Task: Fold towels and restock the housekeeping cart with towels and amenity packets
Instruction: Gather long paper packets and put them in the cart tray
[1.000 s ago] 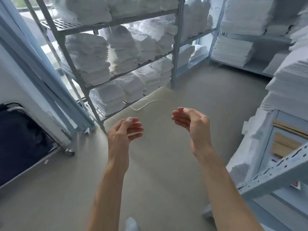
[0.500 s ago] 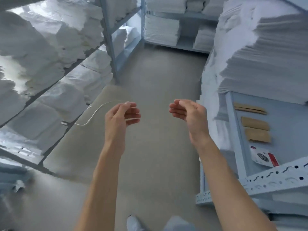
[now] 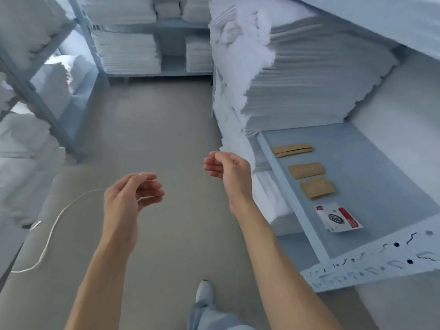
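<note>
Amenity packets (image 3: 306, 170) lie to my right on a pale blue metal shelf (image 3: 381, 177), and that is the way my reach has to go. My right hand (image 3: 228, 171) hangs in front of me with its fingers loosely curled and nothing in them; it is the nearer hand, just beside the shelf's front edge. My left hand (image 3: 133, 196) hovers lower and further left over the grey floor (image 3: 154, 129). Its thumb and fingertips seem to pinch a thin white string (image 3: 54, 225), which trails off to the left and down to the floor in a loose curve, though I cannot be sure of the grip.

Three brown paper packets sit in a row running away from me along the shelf, each with its long side lying across the shelf, left to right. Nearer to me than the brown ones lies a white and red packet (image 3: 338, 219). Behind them, a tall stack of folded white towels (image 3: 297, 75) fills the back of the same shelf. More towel stacks fill the racks on my left and at the far end of the room.

Compared with half a second ago, my view has swung further right, so the packet shelf now shows far more of itself, and my left hand has dropped lower.
</note>
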